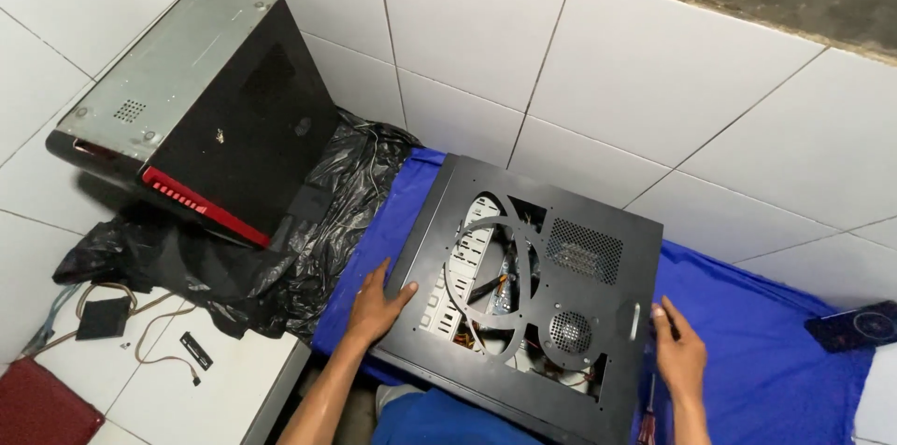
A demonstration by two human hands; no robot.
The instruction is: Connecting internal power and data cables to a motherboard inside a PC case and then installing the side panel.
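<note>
Item one, your left hand [377, 307]: open, palm down, fingers spread, pressed flat on the left edge of the black computer case side panel [533, 291]. Item two, your right hand [679, 353]: at the panel's right edge, fingers pointing up beside a small slot handle; whether it grips anything you cannot tell from this angle. Item three, the side panel itself: black metal, cut with a large ring-shaped opening, a square mesh vent and a small round mesh vent, lying over the open computer case, whose white and orange inner parts show through the cut-outs. Item four, blue cloth [747, 342]: spread beneath the case, running right along the white tiled wall [654, 71]. Item five, red-handled screwdriver [645, 422]: just below your right hand, at the panel's lower right corner. Item six, second computer case [201, 109]: black with a red strip, tilted, well apart at upper left, resting on crumpled black plastic sheet [280, 249]. Item seven, small black box with cables [103, 317]: lower left on the tiled floor
</note>
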